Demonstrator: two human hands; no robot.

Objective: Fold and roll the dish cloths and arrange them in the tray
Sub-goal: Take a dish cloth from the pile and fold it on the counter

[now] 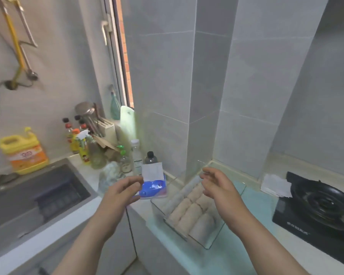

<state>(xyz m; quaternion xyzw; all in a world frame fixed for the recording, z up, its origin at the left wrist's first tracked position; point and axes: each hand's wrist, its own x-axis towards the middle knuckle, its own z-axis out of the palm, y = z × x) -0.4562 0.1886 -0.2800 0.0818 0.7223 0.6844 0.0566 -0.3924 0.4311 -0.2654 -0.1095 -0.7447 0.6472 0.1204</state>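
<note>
From the head view, the clear tray (157, 203) stands on the desk (254, 219) just below and between the hands, its long axis running near to far. Beige rolled cloths (189, 212) fill it in rows. The right hand (216, 185) hovers over its far end and is nearer. The left hand (123, 189) is off to the left, over a tissue pack (154, 186). Both are empty, fingers loosely curled. Blur softens the rolls, the right hand hides the tray's far right side, and the white sheets (274, 185) by the stove (322, 205) are unclear.

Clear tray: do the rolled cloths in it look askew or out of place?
Nothing stands out: the beige rolled dish cloths lie side by side in rows inside the clear plastic tray, none spilling over its rim.
</note>
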